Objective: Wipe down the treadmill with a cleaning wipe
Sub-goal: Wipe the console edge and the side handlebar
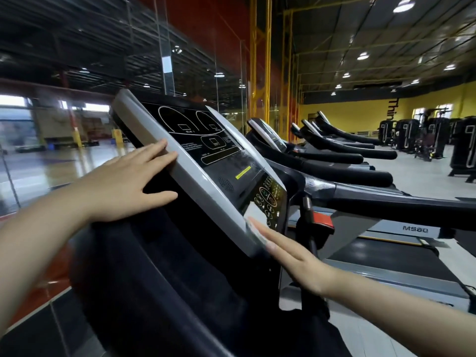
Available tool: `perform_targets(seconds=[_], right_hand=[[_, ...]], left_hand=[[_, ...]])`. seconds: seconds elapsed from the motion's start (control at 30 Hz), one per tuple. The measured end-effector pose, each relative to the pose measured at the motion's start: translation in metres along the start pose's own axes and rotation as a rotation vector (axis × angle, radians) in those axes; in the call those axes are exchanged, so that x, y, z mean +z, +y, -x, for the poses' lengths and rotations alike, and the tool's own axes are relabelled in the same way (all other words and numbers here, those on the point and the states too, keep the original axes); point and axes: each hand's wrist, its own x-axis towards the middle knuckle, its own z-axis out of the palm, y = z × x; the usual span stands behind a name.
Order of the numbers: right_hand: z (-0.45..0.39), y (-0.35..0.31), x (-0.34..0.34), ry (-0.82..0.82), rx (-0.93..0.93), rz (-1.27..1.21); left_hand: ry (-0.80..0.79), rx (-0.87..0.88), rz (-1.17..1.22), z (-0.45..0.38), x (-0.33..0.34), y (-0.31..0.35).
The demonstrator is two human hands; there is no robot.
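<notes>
Treadmill console [206,161]: we see it tilted across the centre of the frame, a dark display panel inside a grey rim, with a yellow strip and a cluster of buttons toward its lower right end.
Left hand [123,186]: we see it left of centre, fingers straight and spread, laid flat against the console's grey left rim; it grips nothing.
Right hand [291,258]: we see it lower right of centre, fingers straight and together, pressing flat on the console's lower corner.
Cleaning wipe [253,217]: a white sheet lies under the right fingertips, against the lower edge of the console just beside the buttons; part of it is blurred.
Handrail [386,202]: a dark bar runs from the console toward the right edge of the frame.
Other treadmills [334,143]: we see a row of them receding toward the upper right, before a yellow wall [360,109].
Glass panels [193,60]: upper left, behind the console, showing reflections.
</notes>
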Motion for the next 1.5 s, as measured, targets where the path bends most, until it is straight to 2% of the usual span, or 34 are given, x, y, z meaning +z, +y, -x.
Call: perform_targets(seconds=[0.07, 0.13, 0.17, 0.23, 0.3, 0.37, 0.4, 0.47, 0.53, 0.57, 0.67, 0.73, 0.8, 0.87, 0.97, 1.1, 1.3, 1.33, 1.4, 1.47, 1.5], right_hand=[[-0.034, 0.028, -0.017, 0.075, 0.051, 0.091], [-0.067, 0.045, -0.032, 0.154, 0.187, -0.012], [-0.074, 0.052, -0.037, 0.155, 0.194, -0.041], [-0.065, 0.049, -0.031, 0.122, 0.110, 0.037], [-0.040, 0.029, -0.014, 0.093, -0.052, 0.107], [-0.015, 0.021, -0.006, -0.051, -0.242, 0.153], [-0.015, 0.024, -0.010, -0.096, -0.279, 0.202], [-0.037, 0.031, -0.026, -0.056, -0.152, 0.243], [-0.062, 0.035, -0.039, 0.047, 0.117, 0.127], [-0.063, 0.037, -0.041, 0.054, 0.146, 0.059], [-0.044, 0.024, -0.022, 0.039, 0.027, 0.102], [-0.018, 0.019, -0.013, -0.055, -0.093, 0.134], [0.002, 0.030, -0.017, -0.104, -0.116, 0.167], [0.004, 0.036, -0.025, -0.021, 0.041, 0.240], [-0.009, 0.037, -0.035, 0.087, 0.375, 0.233], [0.002, 0.019, -0.016, 0.062, 0.479, 0.233], [0.021, -0.026, 0.028, 0.240, 0.449, -0.015], [0.020, -0.034, 0.032, 0.244, 0.472, -0.119], [0.007, -0.037, 0.032, 0.252, 0.554, -0.496], [-0.010, -0.040, 0.019, 0.244, 0.662, -0.978], [-0.016, -0.041, 0.013, 0.252, 0.729, -1.084]], left_hand=[[-0.007, -0.001, -0.002, 0.001, -0.001, -0.002], [-0.015, -0.004, 0.005, 0.002, -0.001, -0.004], [-0.017, -0.010, 0.009, 0.003, -0.002, -0.005], [-0.019, -0.019, 0.011, 0.003, -0.001, -0.005], [-0.008, -0.023, 0.012, 0.002, 0.000, -0.006], [0.008, -0.020, 0.028, 0.002, 0.001, -0.006], [0.015, -0.022, 0.041, 0.001, 0.001, -0.006], [0.029, -0.025, 0.062, 0.002, -0.001, -0.004], [0.038, -0.031, 0.073, 0.002, -0.002, -0.003], [0.037, -0.035, 0.074, 0.002, -0.001, -0.003], [0.031, -0.038, 0.081, 0.005, -0.002, -0.004], [0.030, -0.039, 0.087, 0.005, -0.002, -0.002], [0.034, -0.032, 0.088, 0.006, -0.002, -0.002], [0.036, -0.016, 0.090, 0.005, 0.000, -0.004], [0.028, 0.001, 0.089, 0.004, 0.002, -0.009], [0.032, 0.005, 0.095, 0.002, 0.004, -0.010], [0.036, -0.007, 0.119, 0.003, 0.004, -0.013], [0.039, -0.006, 0.122, 0.003, 0.004, -0.013], [0.048, -0.001, 0.116, 0.004, 0.005, -0.013], [0.051, 0.006, 0.119, 0.005, 0.005, -0.014], [0.043, 0.007, 0.128, 0.005, 0.004, -0.013]])
